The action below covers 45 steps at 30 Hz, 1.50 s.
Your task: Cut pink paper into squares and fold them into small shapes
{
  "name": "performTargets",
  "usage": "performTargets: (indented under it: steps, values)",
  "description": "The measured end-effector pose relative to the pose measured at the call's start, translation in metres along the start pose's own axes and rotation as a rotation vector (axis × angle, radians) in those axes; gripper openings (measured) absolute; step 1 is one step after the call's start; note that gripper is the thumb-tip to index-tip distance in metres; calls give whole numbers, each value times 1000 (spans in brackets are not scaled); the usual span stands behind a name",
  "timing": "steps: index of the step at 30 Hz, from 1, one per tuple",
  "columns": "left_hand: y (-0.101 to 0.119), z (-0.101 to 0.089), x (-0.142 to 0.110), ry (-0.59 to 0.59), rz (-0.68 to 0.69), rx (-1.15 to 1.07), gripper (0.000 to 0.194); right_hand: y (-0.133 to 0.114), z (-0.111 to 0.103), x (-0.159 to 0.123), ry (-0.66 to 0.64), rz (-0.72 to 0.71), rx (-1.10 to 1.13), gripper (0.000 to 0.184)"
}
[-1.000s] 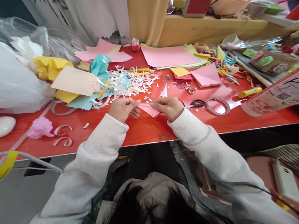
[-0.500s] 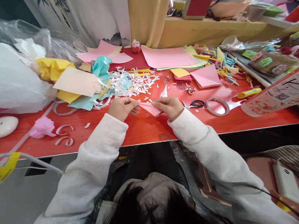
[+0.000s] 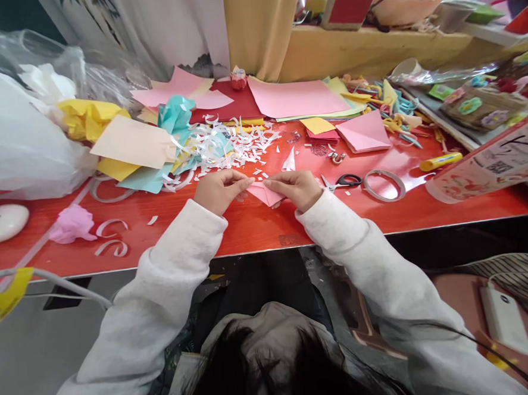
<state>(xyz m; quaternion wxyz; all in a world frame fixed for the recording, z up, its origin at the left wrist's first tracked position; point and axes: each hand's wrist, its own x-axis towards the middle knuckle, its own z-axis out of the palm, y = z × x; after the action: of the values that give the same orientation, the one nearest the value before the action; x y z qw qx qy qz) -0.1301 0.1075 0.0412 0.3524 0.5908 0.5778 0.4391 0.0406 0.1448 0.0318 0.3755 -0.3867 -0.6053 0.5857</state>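
A small piece of folded pink paper (image 3: 264, 195) is held over the near part of the red table. My right hand (image 3: 303, 190) pinches it at its right side between thumb and fingers. At the paper's left upper edge, my left hand (image 3: 219, 192) is closed in a pinch, its fingertips close to those of the right. Just behind the right hand a small pink-white folded paper piece (image 3: 290, 160) lies on the table. Scissors (image 3: 344, 181) with black handles rest to the right of my right hand, beside a roll of tape (image 3: 384, 186).
White paper shreds (image 3: 222, 145) are heaped behind my left hand. Pink sheets (image 3: 300, 97) and a folded pink stack (image 3: 364, 132) lie farther back. A printed paper cup (image 3: 490, 163) lies at the right, a white plastic bag (image 3: 14, 141) stands left, and a crumpled pink paper (image 3: 72, 224) sits nearer.
My left hand's fingertips have moved slightly right, closer to the right hand, over the pink paper. The right hand has kept its pinch on the paper. The view has shifted slightly.
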Motion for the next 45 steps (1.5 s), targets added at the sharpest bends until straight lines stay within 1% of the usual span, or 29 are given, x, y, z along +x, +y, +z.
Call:
performTargets:
  steps: [2, 5, 8, 10, 12, 15, 16, 18, 21, 23, 25, 28, 32, 34, 37, 41, 43, 45]
  values:
    - [1, 0, 0, -9, 3, -6, 26, 0, 0, 0, -46, 8, -9, 27]
    - [2, 0, -1, 7, 17, -12, 27, -2, 1, -1, -116, 20, -60, 34]
    - [3, 2, -3, -7, 19, 11, 28, -5, 0, -2, -142, -40, -202, 35]
    - [4, 3, -5, -12, 32, 69, 29, -5, -1, -2, -137, -95, -298, 33]
    - [5, 3, -6, -8, 101, 191, 28, -5, -1, -3, -133, -116, -340, 32]
    - [5, 1, -6, -3, 256, 402, 26, -3, -2, -4, -148, -112, -330, 30]
    - [4, 1, -6, -5, 289, 446, 27, -3, -2, -4, -158, -115, -331, 30]
    - [4, 0, -6, -4, 304, 487, 28, -2, -3, -4, -178, -127, -348, 30]
    - [5, 0, -6, 2, 255, 495, 31, -2, -4, -4, -192, -139, -366, 30]
    - [5, 0, -5, -13, 203, 462, 35, -1, -4, -4, -193, -135, -351, 30]
    - [4, 1, -4, -30, 133, 387, 37, -1, -5, -4, -187, -111, -316, 30]
    - [4, 1, -2, -63, 21, 233, 34, 0, -5, -3, -179, -77, -269, 32]
    - [9, -1, -2, -109, -59, 45, 31, -4, -4, -3, -184, -133, -355, 32]
    - [12, -2, -3, -99, -74, -16, 30, -6, -3, -3, -208, -137, -396, 31]
    - [15, -3, -3, -85, -105, -69, 29, -6, -3, -2, -231, -127, -387, 29]
    - [15, -3, -2, -19, -181, -130, 28, -4, -3, -2, -257, -182, -386, 24]
    - [13, -4, -1, -7, -202, -171, 27, -4, -2, -2, -292, -191, -384, 22]
    - [11, -5, 0, -25, -206, -210, 26, -5, -1, -3, -357, -152, -366, 21]
